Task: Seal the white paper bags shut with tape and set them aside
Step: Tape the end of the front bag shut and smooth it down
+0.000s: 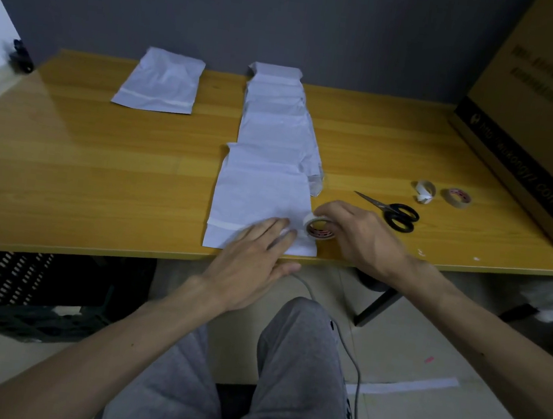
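1. The left hand (252,258), fingers straight, presses the nearest white paper bag (259,193) flat at the wooden table's (101,162) front edge.
2. The right hand (358,239) grips a tape roll (317,229) at the bag's right side.

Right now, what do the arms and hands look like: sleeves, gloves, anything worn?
Both forearms are bare as far as the frame shows, with no sleeves in view. Left hand and right hand are ungloved; no watch, ring or band shows. Below them are grey trousers, and a thin grey cable runs past the right leg.
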